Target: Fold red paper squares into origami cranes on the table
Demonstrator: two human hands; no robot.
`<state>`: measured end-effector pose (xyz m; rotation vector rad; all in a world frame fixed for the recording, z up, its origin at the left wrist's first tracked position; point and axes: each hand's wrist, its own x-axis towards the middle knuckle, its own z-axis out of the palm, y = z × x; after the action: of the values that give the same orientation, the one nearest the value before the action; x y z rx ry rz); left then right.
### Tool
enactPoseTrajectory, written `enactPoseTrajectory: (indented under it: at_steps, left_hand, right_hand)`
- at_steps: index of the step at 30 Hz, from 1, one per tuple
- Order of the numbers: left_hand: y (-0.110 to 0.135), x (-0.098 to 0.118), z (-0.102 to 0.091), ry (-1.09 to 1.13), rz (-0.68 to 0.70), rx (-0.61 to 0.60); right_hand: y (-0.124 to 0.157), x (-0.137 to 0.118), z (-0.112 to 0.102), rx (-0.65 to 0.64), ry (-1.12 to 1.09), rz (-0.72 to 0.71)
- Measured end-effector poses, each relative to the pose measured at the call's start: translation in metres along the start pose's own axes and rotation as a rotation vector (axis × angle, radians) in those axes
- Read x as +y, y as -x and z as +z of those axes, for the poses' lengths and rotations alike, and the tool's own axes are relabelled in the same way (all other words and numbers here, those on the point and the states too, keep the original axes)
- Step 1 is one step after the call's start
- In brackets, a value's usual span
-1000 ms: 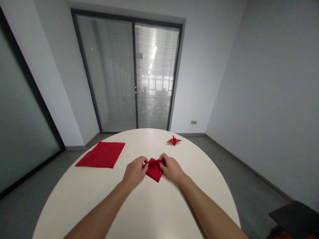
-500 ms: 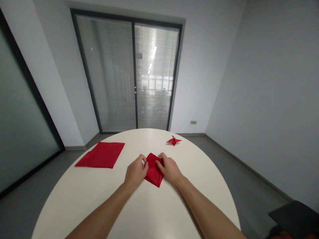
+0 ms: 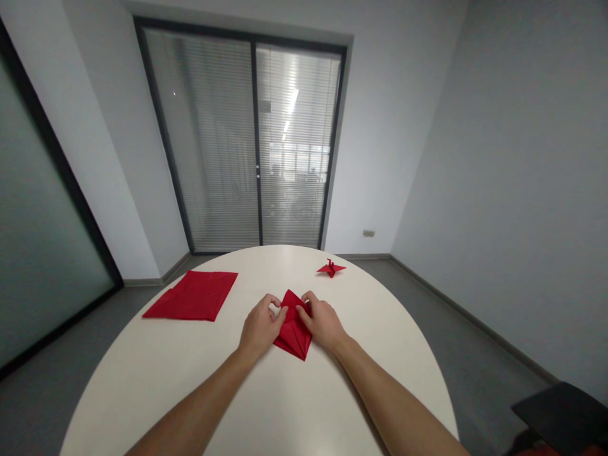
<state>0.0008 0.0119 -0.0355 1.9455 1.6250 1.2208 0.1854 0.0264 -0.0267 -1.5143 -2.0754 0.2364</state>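
Folding work, mid-way by my read. The half-folded red paper (image 3: 292,330) lies flat on the white round desk (image 3: 285,405), right in front of me, between both hands. It is already down to a small kite-like shape with one point towards me and one point away, and creases show on its face, so several folds look done.

Left hand (image 3: 260,326): the grip is clenched on the paper's left upper edge, thumb and forefinger curled in at the top point. Right hand (image 3: 323,322): the grip is pinching the right upper edge, fingers on top of the flap. How tight either pinch is, I cannot tell at this size. Both hands touch the paper and both wrists sit low over the desk.

For reference, a finished red paper crane (image 3: 331,268) stands at the far right of the desk, well apart from the hands. The piece in hand has no wings, neck or tail yet, so I judge a fair share of folds is left.

A stack of flat red sheets (image 3: 192,294) lies at the far left of the desk, untouched, so more sheets remain unfolded.

Behind the desk is a glass door with blinds (image 3: 256,145). A dark object (image 3: 565,415) sits at the lower right edge of the view; I cannot tell what it is.
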Motion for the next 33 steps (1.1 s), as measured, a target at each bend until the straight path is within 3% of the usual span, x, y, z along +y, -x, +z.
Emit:
enactPoseTrajectory:
  at_steps: [5, 10, 24, 33]
  left_hand:
    - [0.0, 0.005, -0.004, 0.106, 0.075, -0.03]
    - [-0.001, -0.001, -0.003, 0.149, 0.025, -0.102]
    - [-0.004, -0.012, 0.001, 0.179, 0.035, -0.076]
    - [-0.008, -0.018, 0.006, 0.222, -0.006, -0.065]
  right_hand:
    - [-0.001, 0.003, 0.002, 0.006, -0.036, -0.007]
    - [-0.001, 0.004, 0.001, 0.0, -0.135, -0.022]
    - [-0.001, 0.008, -0.002, -0.063, -0.18, -0.03]
    - [-0.002, 0.011, 0.0, -0.012, -0.231, -0.05]
